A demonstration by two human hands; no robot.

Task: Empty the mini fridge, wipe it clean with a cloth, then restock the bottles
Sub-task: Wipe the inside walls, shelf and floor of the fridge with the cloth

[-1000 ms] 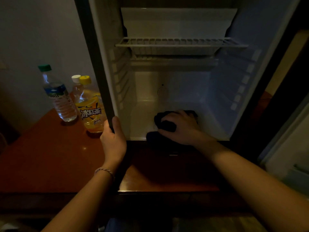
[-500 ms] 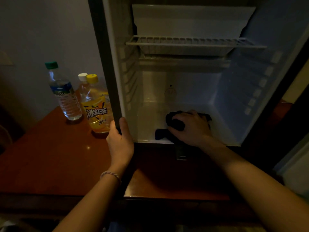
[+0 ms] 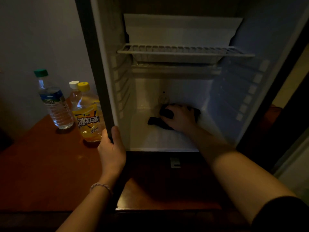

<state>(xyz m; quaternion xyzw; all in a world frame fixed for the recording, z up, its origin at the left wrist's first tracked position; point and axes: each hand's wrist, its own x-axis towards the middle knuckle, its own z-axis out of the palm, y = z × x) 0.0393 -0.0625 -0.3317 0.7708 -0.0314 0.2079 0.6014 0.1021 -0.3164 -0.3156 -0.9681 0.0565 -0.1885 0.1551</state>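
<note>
We are wiping: our right hand (image 3: 179, 117) presses the cloth (image 3: 164, 113) onto the fridge (image 3: 167, 141) floor, our left hand (image 3: 111, 148) grips its left edge. Next, we judge, the walls need wiping.

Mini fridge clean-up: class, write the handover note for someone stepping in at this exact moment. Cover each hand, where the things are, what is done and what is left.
Left hand: grips the front edge of the mini fridge, thumb inside.
Right hand: inside, pressing the dark cloth on the fridge floor, fingers curled on it.
Bottles: green-capped water bottle, yellow-capped tea bottle and a white-capped bottle behind it stand on the wooden table left of the fridge.
Done: fridge emptied; wire shelf bare.
Left: finish wiping, then restock the three bottles.
</note>
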